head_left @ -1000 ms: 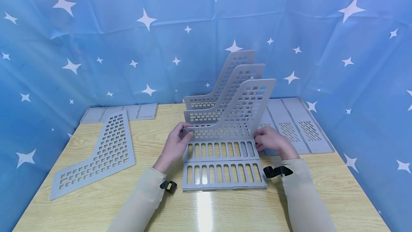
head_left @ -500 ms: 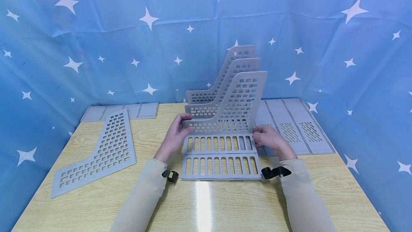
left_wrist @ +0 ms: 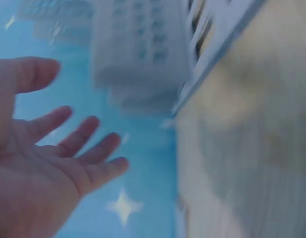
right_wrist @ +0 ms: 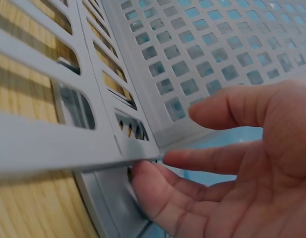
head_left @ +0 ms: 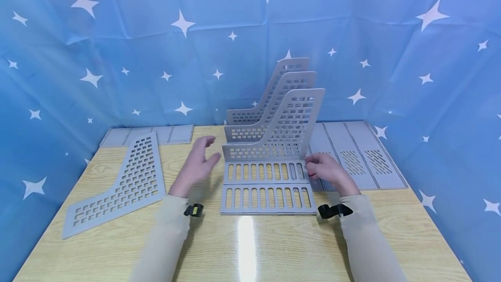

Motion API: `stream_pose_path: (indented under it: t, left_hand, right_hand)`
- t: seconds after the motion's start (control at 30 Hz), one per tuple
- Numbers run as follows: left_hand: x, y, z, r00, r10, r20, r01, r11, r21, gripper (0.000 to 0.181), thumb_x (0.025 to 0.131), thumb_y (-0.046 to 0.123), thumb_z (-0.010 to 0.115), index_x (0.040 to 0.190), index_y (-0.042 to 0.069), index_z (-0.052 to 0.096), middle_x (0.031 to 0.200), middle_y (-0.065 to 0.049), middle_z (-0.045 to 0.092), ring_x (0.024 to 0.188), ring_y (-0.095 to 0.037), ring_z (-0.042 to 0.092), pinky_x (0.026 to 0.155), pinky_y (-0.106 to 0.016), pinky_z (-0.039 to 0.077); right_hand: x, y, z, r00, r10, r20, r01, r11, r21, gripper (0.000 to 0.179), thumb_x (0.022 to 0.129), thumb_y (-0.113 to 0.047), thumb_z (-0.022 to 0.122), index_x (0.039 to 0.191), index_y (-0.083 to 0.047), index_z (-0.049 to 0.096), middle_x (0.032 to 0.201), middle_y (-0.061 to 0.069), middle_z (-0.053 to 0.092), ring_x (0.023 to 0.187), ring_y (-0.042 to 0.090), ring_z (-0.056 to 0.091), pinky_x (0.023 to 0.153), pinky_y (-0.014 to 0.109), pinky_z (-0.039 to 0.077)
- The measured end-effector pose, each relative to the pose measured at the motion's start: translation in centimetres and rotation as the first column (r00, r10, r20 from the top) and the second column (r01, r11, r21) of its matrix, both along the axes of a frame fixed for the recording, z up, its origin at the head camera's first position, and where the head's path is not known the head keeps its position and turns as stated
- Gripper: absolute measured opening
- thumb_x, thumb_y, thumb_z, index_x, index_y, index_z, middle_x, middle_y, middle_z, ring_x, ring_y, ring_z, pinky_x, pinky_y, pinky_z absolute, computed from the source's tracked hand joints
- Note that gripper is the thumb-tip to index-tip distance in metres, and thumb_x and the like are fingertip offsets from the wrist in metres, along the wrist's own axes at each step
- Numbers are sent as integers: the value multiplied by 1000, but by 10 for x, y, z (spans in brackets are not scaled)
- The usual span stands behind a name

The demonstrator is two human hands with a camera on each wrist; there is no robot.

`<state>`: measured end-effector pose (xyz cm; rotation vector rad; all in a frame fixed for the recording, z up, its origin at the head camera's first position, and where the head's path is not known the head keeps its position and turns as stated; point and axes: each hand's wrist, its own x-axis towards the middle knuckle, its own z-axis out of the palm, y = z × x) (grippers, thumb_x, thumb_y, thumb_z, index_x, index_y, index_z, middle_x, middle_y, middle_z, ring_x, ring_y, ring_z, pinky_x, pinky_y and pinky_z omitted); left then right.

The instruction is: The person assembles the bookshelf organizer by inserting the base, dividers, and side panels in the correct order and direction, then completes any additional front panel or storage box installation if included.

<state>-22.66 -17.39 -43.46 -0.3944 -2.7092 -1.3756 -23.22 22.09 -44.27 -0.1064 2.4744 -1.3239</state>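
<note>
The left hand point(head_left: 197, 163) has let go of the front panel and now hovers with fingers spread, just left of the rack point(head_left: 270, 160), which stands mid-desk point(head_left: 250, 247). Its slotted base point(head_left: 266, 186) and three upright perforated panels look like light, stiff plastic, likely wobbly at the joints; the base edges seem the best hold. The right hand point(head_left: 325, 169) rests its loosely curled fingers against the base's right corner.

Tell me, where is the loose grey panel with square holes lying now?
In the head view, the loose perforated panel lies flat on the left side of the wooden table, apart from the left hand and left of the upright rack.
</note>
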Motion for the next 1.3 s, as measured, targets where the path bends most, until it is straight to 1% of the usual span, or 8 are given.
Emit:
stream_pose_path:
  t: [0.2,0.37,0.47,0.63,0.73,0.9,1.1,1.3]
  left_hand:
    - [15,-60,4,990,131,54,-120,977,-179,59,107,19,54,155,-7,32,154,-34,31,132,-49,44,110,-64,37]
    - [22,-101,-3,963,220,157,-159,930,-330,70,106,23,55,157,-12,22,156,-43,19,139,-59,28,110,-72,31]
    - [25,-120,-8,925,305,224,-197,893,-405,81,103,28,60,158,-13,17,156,-47,13,142,-65,15,110,-76,26]
    - [31,-145,-11,839,428,336,-226,836,-500,101,94,42,71,157,-14,16,149,-52,15,133,-73,19,103,-80,27]
    - [34,-154,-13,800,470,373,-237,818,-523,110,88,50,74,156,-15,16,143,-55,18,129,-74,22,102,-79,28]
    - [38,-164,-13,757,515,403,-267,806,-528,118,84,60,77,153,-17,19,132,-54,29,119,-68,31,98,-75,31]
    - [36,-165,-15,742,554,377,-318,786,-530,129,80,57,83,156,-16,9,140,-57,15,130,-71,18,105,-79,22]
    - [34,-162,-20,770,549,325,-374,801,-467,141,73,50,92,160,-9,-2,147,-58,4,136,-74,9,111,-79,15]
  right_hand:
    - [2,2,2,999,31,29,-32,999,11,44,101,-8,51,136,18,49,113,27,63,87,25,65,76,37,57]
    - [2,3,1,998,26,61,-28,999,30,39,104,-10,53,133,16,51,107,23,63,84,24,65,75,37,57]
    - [2,3,0,997,23,80,-25,999,30,36,104,-10,53,130,15,52,104,20,62,81,23,64,73,37,57]
    - [2,3,-3,996,34,79,-38,998,40,33,105,-10,54,126,14,54,102,20,62,78,22,64,71,38,58]
    - [3,2,-2,996,37,78,-40,998,39,31,105,-10,54,125,14,54,101,19,62,77,23,63,71,38,58]
    - [3,1,0,996,42,79,-45,998,33,31,105,-10,54,125,14,54,100,19,62,78,23,64,71,37,58]
    - [3,1,1,996,48,78,-51,998,39,31,105,-10,54,125,14,55,101,19,62,80,24,64,72,38,58]
    - [4,2,-1,997,49,59,-52,996,67,30,105,-11,54,124,12,56,102,19,63,80,23,64,72,38,58]
